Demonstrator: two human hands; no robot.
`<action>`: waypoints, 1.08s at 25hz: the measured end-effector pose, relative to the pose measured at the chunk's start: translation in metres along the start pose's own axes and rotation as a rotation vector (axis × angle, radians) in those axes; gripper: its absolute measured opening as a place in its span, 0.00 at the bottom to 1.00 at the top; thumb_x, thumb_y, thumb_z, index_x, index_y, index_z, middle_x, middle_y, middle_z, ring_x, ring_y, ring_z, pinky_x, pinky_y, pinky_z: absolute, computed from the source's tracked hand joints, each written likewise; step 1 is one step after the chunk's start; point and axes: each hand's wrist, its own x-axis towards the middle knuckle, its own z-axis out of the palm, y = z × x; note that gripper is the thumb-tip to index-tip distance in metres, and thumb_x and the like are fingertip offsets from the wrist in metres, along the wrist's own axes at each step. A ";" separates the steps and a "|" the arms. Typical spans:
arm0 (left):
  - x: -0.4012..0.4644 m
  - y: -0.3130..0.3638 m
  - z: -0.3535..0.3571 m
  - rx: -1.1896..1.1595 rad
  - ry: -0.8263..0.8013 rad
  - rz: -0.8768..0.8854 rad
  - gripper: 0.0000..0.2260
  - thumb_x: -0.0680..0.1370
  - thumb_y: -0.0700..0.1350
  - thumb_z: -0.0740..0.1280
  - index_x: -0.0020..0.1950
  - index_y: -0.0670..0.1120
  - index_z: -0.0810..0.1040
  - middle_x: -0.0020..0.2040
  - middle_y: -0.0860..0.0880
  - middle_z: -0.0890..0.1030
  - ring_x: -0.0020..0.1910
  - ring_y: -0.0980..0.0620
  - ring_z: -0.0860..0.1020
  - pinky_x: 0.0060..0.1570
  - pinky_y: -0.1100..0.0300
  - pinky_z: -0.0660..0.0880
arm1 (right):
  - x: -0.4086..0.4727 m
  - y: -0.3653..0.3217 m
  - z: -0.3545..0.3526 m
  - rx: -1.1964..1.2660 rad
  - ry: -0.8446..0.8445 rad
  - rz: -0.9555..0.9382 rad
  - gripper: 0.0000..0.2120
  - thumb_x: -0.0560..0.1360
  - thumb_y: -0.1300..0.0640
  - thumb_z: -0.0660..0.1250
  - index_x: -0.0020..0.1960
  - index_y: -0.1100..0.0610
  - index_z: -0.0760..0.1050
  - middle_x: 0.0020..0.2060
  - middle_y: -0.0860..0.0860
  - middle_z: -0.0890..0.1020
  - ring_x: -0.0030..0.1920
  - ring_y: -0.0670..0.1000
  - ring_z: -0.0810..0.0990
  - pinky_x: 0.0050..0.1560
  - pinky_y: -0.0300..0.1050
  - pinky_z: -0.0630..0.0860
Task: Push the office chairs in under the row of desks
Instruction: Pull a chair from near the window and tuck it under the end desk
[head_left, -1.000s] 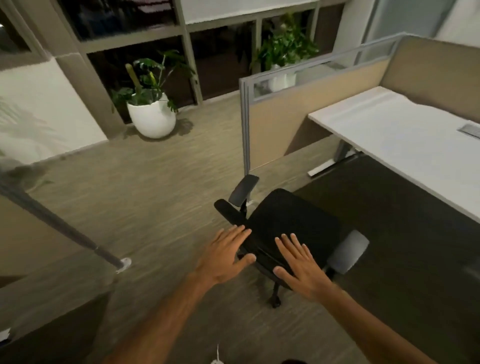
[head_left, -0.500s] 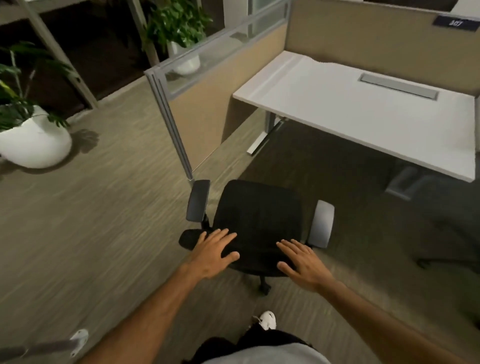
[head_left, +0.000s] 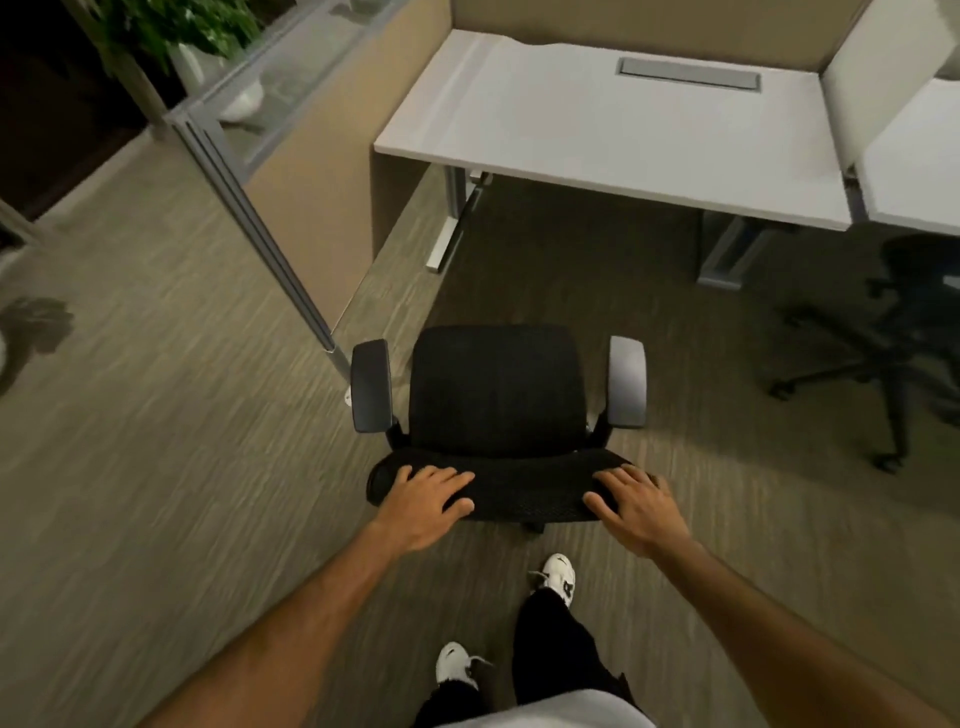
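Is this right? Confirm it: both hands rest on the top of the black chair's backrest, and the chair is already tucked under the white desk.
Not quite. The head view shows the left hand and right hand on the black chair backrest, but the chair stands clear of the white desk, not tucked under.

No readable text, label, brand or number is being shown anywhere. A dark mark is being displayed on the tongue of the white sneaker (head_left: 560, 577), but it is too blurred to be read.
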 end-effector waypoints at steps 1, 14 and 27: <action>0.000 -0.001 0.002 0.007 0.016 0.002 0.25 0.85 0.63 0.50 0.82 0.57 0.59 0.81 0.51 0.64 0.79 0.49 0.59 0.78 0.41 0.50 | -0.004 0.000 0.004 0.011 0.025 -0.011 0.29 0.82 0.33 0.49 0.75 0.47 0.69 0.73 0.45 0.73 0.77 0.51 0.63 0.77 0.59 0.57; -0.058 -0.047 0.046 0.211 -0.014 0.274 0.29 0.82 0.67 0.41 0.82 0.61 0.56 0.79 0.54 0.67 0.77 0.52 0.65 0.73 0.49 0.60 | -0.087 -0.059 0.054 -0.035 0.034 0.065 0.29 0.82 0.32 0.46 0.66 0.49 0.75 0.60 0.47 0.79 0.66 0.50 0.75 0.77 0.55 0.57; -0.028 -0.059 0.005 0.235 -0.039 0.190 0.29 0.84 0.67 0.49 0.82 0.56 0.60 0.82 0.49 0.60 0.80 0.49 0.58 0.78 0.44 0.52 | -0.055 -0.084 0.046 0.150 0.101 0.106 0.45 0.75 0.23 0.36 0.68 0.47 0.78 0.63 0.46 0.82 0.63 0.46 0.77 0.64 0.48 0.71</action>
